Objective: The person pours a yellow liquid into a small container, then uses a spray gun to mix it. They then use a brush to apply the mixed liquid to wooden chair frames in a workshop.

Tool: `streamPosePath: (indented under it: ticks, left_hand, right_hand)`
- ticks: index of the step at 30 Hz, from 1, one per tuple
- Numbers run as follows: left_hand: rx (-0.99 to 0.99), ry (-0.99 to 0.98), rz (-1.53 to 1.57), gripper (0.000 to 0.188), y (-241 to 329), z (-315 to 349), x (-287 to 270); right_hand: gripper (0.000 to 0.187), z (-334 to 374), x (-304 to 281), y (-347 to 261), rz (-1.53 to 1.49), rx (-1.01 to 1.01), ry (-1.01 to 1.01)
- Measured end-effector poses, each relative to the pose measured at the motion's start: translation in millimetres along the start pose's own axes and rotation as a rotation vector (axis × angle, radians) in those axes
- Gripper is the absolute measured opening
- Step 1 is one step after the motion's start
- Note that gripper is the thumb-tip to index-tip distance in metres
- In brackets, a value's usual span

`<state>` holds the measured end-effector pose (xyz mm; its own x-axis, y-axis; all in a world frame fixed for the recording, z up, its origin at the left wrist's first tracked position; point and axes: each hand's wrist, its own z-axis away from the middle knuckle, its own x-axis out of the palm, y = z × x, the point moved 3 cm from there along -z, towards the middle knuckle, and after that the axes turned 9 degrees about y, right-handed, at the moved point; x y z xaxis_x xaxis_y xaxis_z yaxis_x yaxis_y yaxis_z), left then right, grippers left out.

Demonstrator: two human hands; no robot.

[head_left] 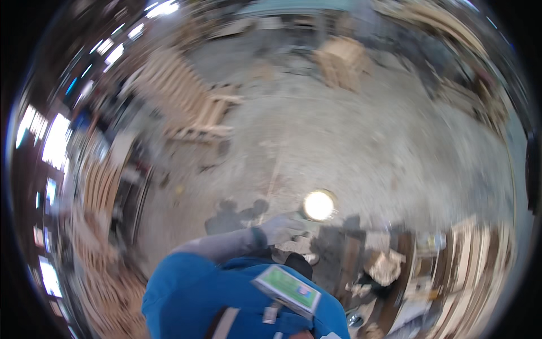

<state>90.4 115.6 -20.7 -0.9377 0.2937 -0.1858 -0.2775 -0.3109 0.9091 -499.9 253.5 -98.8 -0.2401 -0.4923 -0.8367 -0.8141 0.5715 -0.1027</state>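
My left arm (220, 244), bare-looking and blurred below a blue sleeve, reaches across in front of me. A dark band circles its wrist. My left hand (282, 228) is pale, perhaps gloved, with its fingers pointing right. Close by its fingertips is a round, yellowish-rimmed thing (319, 205) with a glaring white face, so bright that I cannot make out its kind. Whether the fingers grip its edge or only lie beside it is too smeared to tell. My right hand does not show.
Slatted wooden stacks (175, 85) stand at the far left, with a wooden block or crate (341, 59) at the back. Long boards (468, 277) lie at the lower right, beside a pale crumpled heap (385, 266). Grey concrete floor (384, 135) spreads ahead.
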Motion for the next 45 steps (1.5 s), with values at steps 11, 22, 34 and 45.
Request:
streamPosePath:
  ticks: [11, 22, 34, 45]
  left_hand:
    - [-0.191, 0.348, 1.060, 0.028, -87.6, 129.6, -52.0]
    - [0.093, 0.976, 1.138, 0.018, -219.7, 396.9, -155.0]
    - [0.123, 1.790, 1.125, 0.013, -270.8, 733.9, -108.6]
    - [0.927, 2.352, 1.254, 0.025, -304.5, 851.0, -139.9]
  right_hand:
    - [0.019, -73.8, -62.9, -132.2, -1.004, 0.169, 0.416]
    - [0.049, 130.3, -129.9, -482.7, -1.617, -0.184, -0.078]
    - [0.025, 401.5, -301.6, -701.8, -1.963, -0.360, -1.291]
    - [0.017, 646.5, -473.6, -817.5, -1.865, -0.488, -2.203]
